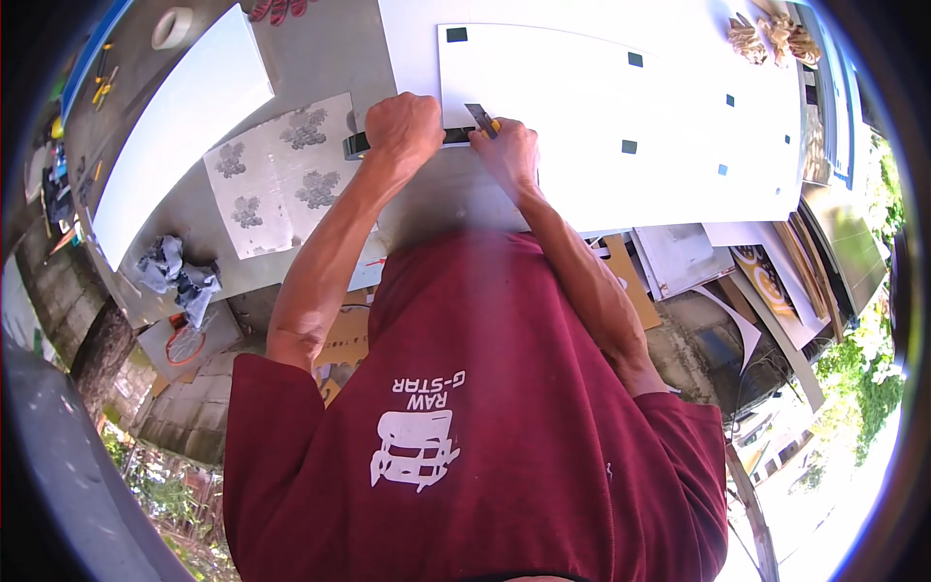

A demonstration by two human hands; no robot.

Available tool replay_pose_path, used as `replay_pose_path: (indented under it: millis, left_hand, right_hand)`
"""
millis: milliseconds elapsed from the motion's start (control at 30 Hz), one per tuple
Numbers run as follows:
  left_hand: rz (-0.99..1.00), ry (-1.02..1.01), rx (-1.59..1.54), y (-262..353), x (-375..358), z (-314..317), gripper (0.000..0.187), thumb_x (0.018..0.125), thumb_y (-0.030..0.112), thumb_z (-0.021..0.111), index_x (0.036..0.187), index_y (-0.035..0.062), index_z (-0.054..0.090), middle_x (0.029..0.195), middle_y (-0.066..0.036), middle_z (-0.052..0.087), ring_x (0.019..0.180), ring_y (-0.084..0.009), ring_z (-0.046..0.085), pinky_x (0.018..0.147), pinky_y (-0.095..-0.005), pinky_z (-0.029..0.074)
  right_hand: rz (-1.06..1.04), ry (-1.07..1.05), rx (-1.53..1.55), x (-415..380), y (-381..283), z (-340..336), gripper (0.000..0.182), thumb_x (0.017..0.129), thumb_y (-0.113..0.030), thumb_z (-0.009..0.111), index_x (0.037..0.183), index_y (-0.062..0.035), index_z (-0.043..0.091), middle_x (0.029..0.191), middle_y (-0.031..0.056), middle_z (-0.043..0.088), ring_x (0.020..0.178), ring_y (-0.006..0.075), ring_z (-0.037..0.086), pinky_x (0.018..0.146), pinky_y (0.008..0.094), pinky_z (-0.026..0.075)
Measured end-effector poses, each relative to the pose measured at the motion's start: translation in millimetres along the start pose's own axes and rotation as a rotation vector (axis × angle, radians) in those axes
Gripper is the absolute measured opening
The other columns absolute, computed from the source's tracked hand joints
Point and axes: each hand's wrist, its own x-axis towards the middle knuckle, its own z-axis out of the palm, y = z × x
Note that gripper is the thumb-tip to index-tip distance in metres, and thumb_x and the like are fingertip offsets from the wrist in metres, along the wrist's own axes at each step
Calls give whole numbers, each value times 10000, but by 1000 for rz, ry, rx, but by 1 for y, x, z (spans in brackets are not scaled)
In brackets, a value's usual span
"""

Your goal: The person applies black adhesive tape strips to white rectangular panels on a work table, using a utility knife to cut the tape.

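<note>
My left hand (402, 126) is closed in a fist around black tape (356, 146), whose curved band shows below the fist. From that fist a short dark strip (457, 136) runs right to my other hand, at the near left corner of a white panel (582, 97). My right hand (509, 155) is closed on a utility knife (483, 121) with a yellow part, its blade pointing up and away over the panel. Small black squares (635, 59) sit at several spots on the panel.
Left of my hands lies a sheet with grey flower prints (281, 179), beside a large white sheet (184, 126). A tape roll (172, 28) rests at the far left. Crumpled cloth (179, 274) lies near the table edge. Brown gloves (773, 39) lie at the back right. Boards (684, 260) lean below the table.
</note>
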Motion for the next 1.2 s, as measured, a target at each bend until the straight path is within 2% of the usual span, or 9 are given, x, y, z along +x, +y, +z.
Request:
replay_pose_path:
  millis: [100, 200, 400, 500, 800, 900, 1000, 1100, 1200]
  left_hand:
    - [3, -4, 0, 1, 0, 2, 198, 793, 288, 773, 850, 99, 782, 828, -146, 743, 822, -337, 729, 721, -449, 575]
    - [-10, -10, -1, 1, 1, 3, 192, 798, 286, 768, 850, 101, 782, 822, -143, 741, 828, -338, 726, 725, -450, 571]
    - [-14, -16, -5, 0, 0, 3, 184, 812, 302, 763, 857, 126, 787, 810, -116, 742, 801, -319, 721, 717, -437, 567]
    - [-20, -4, -13, 1, -1, 6, 185, 812, 312, 769, 859, 134, 790, 809, -109, 743, 799, -314, 722, 712, -431, 567]
    - [0, -4, 17, 6, -5, 0, 214, 805, 315, 785, 890, 119, 788, 815, -132, 741, 811, -324, 725, 716, -438, 564]
    - [5, 8, 20, 5, -6, 2, 226, 798, 314, 791, 880, 103, 785, 816, -137, 741, 814, -327, 727, 720, -441, 565]
    - [24, 22, 25, 4, -8, 1, 234, 797, 319, 792, 868, 96, 783, 811, -137, 740, 808, -325, 727, 711, -441, 567]
    - [25, 27, 40, 4, -7, 2, 237, 797, 324, 792, 854, 94, 780, 807, -138, 739, 796, -325, 726, 697, -441, 568]
    - [43, 42, 33, 2, -7, 4, 238, 794, 327, 794, 847, 95, 778, 801, -137, 737, 784, -325, 725, 686, -438, 568]
  right_hand:
    - [-8, -14, -60, 2, -2, 2, 329, 758, -329, 764, 890, -28, 755, 796, 224, 710, 777, 396, 703, 756, 465, 561]
    - [-40, 4, -105, 4, 0, -1, 381, 772, -350, 762, 885, 12, 726, 776, 200, 709, 744, 355, 702, 726, 453, 550]
    - [-52, 5, -178, 5, -6, -3, 509, 747, -461, 769, 887, 25, 720, 813, 216, 719, 783, 373, 712, 758, 470, 553]
    - [-53, -2, -184, 3, -15, -6, 488, 746, -423, 775, 941, 22, 721, 852, 247, 718, 824, 403, 712, 764, 493, 548]
    - [-129, -35, -225, -7, -6, -4, 512, 773, -422, 768, 991, 17, 618, 862, 219, 714, 841, 395, 704, 793, 492, 533]
    - [-167, -85, -241, -9, -3, -4, 552, 785, -405, 761, 1029, 49, 562, 834, 221, 704, 831, 381, 704, 799, 498, 532]
    - [-201, -127, -11, -17, 13, -4, 497, 869, -354, 688, 1039, 79, 513, 808, 215, 687, 793, 346, 709, 746, 475, 549]
    - [-122, -312, 111, -19, 24, -2, 440, 928, -311, 595, 1011, 116, 534, 797, 283, 681, 795, 383, 719, 772, 530, 544]
    - [19, -471, 111, -39, -10, -23, 376, 981, -246, 498, 1000, 128, 528, 779, 303, 668, 646, 359, 711, 650, 491, 565]
